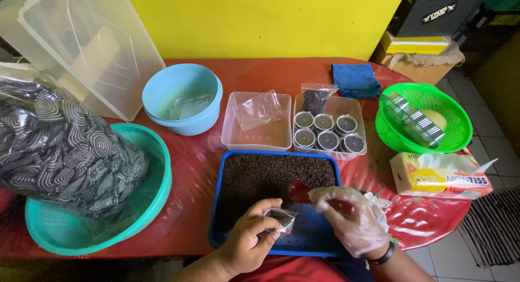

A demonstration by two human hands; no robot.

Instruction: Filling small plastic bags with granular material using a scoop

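A small clear bag (281,219) is being pinched by the left hand (250,240) while a red scoop (299,192) is being gripped by the gloved right hand (349,217); dark granules may be spilled if the bag mouth is being missed.

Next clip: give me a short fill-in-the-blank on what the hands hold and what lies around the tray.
1. The right hand wears a clear plastic ____.
2. The left hand holds a small clear ____ over the blue tray.
3. The right hand holds a ____ scoop.
4. The clear tub behind the tray holds ____ small cups.

Missing: glove; bag; red; six
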